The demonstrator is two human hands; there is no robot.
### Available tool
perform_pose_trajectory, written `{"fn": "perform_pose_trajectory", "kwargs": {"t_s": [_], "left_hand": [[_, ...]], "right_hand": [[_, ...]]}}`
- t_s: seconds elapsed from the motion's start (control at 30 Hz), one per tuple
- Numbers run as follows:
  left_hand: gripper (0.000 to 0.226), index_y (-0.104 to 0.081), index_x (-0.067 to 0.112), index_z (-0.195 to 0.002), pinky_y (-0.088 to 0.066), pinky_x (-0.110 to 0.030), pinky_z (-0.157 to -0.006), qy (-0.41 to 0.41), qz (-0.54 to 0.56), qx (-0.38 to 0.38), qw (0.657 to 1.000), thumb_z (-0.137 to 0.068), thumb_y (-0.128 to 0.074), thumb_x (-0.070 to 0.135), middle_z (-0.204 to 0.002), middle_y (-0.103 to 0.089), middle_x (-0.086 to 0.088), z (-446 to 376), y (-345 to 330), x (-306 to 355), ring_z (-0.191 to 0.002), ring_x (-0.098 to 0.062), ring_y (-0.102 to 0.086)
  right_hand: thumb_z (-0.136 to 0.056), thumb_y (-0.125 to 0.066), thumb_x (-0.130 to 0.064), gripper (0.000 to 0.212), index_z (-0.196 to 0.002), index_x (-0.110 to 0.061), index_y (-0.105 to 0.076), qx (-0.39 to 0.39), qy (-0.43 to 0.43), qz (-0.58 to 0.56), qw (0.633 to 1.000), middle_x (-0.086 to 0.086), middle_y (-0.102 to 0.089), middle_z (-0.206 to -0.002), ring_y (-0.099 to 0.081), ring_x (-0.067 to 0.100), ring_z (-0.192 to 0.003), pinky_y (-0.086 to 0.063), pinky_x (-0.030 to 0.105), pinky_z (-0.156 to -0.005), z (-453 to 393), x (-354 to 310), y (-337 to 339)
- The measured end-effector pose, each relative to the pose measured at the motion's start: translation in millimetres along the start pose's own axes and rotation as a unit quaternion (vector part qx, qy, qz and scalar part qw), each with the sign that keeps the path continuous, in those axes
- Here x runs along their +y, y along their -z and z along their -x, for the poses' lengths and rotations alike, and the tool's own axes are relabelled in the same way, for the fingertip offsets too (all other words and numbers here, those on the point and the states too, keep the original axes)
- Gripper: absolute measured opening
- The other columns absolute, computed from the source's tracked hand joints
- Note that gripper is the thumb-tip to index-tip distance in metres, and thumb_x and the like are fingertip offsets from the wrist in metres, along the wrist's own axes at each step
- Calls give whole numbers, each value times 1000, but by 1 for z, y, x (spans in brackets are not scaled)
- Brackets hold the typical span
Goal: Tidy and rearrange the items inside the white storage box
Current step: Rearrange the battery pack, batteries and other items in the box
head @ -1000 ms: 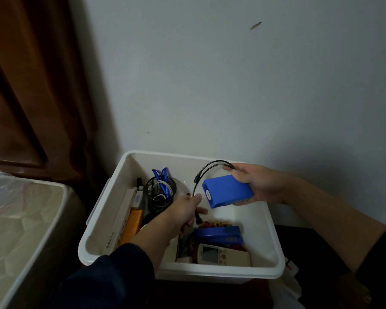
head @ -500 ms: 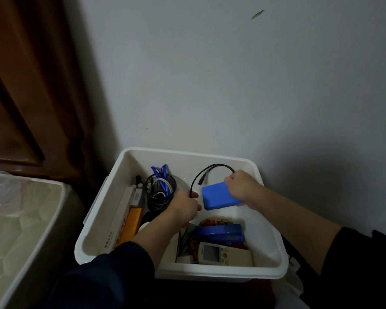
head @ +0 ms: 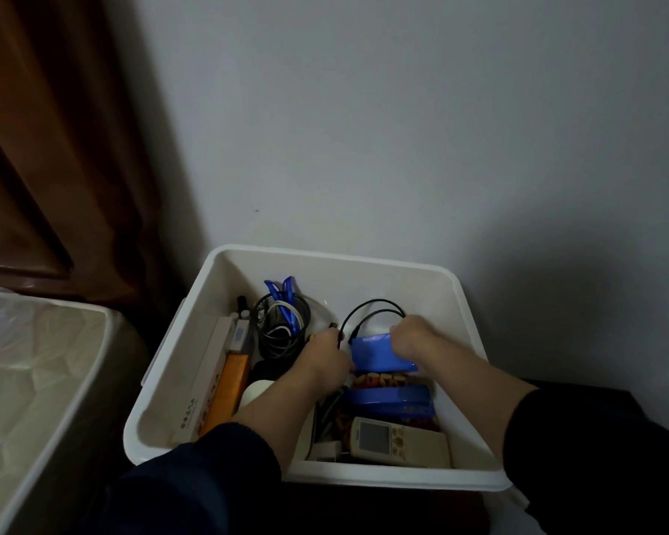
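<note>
The white storage box (head: pixel 462 303) stands against the wall. Both my hands are down inside it. My right hand (head: pixel 416 337) grips a blue block-shaped pack (head: pixel 379 355) low in the box's back right part. A black cable (head: pixel 367 308) loops up from the pack. My left hand (head: pixel 323 355) holds the cable's free end beside the pack. A black mesh cup (head: pixel 282 328) with blue pens and cords stands at the back left.
In the box lie a white remote control (head: pixel 398 442), a blue stapler (head: pixel 389 401), a patterned packet, and white and orange boxes (head: pixel 225 388) along the left wall. A plastic-covered mattress (head: pixel 35 380) is at the left, a brown curtain (head: pixel 55 148) behind it.
My right hand has lowered the blue pack from above the rim down into the box. My left hand stayed on the cable end. The camera tilted down.
</note>
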State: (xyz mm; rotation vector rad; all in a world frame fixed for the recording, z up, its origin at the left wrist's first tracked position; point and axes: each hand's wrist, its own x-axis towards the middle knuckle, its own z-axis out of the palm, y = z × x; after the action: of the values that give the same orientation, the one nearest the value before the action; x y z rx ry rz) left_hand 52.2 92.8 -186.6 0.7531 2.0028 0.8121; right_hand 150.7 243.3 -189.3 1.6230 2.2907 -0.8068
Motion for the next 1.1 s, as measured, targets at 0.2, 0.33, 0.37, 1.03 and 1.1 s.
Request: {"fn": "perform_pose_trajectory", "kwargs": {"t_s": [0.2,0.33,0.37,1.03,1.1], "left_hand": [[16,-61,10,-119,-53,-32,-82,-12,9,23,1000,-105,-53,14,-111,-74,-13,5,1,0,-99,-23,-68],[20,-66,7,-119,-54,-35,-93,-12,-42,32,999,-105,-53,15,-114,-73,-14,7,2,-1,-109,-27,-67],[22,-65,9,-123,-55,-39,-96,-12,-56,40,998,-105,-54,16,-117,-71,-13,7,3,0,-110,-27,-67],[37,-63,12,-135,-55,-39,-102,12,-231,6,973,-97,-62,9,-131,-66,-12,10,11,-8,-121,-27,-64],[30,-67,11,-127,-57,-40,-98,7,-247,-13,969,-97,-61,9,-123,-69,-11,10,10,-8,-113,-27,-66]], "right_hand": [[-99,-60,-6,36,-133,3,-61,30,-24,151,988,19,-64,-134,-66,30,-117,-54,31,-83,7,-5,-6],[-100,-64,-12,31,-128,1,-64,37,-13,183,982,17,-66,-129,-68,28,-114,-56,31,-83,12,-5,-4],[-101,-64,-15,28,-124,0,-66,38,-8,184,982,16,-67,-127,-68,28,-111,-56,31,-81,15,-6,-1],[-112,-28,-52,70,-168,-23,3,-128,244,264,924,-4,15,-175,7,22,-162,-4,42,-131,17,-3,-20],[-111,-30,-53,69,-168,-30,-1,-123,235,237,935,-10,12,-175,2,22,-162,-7,43,-131,13,1,-20]]}}
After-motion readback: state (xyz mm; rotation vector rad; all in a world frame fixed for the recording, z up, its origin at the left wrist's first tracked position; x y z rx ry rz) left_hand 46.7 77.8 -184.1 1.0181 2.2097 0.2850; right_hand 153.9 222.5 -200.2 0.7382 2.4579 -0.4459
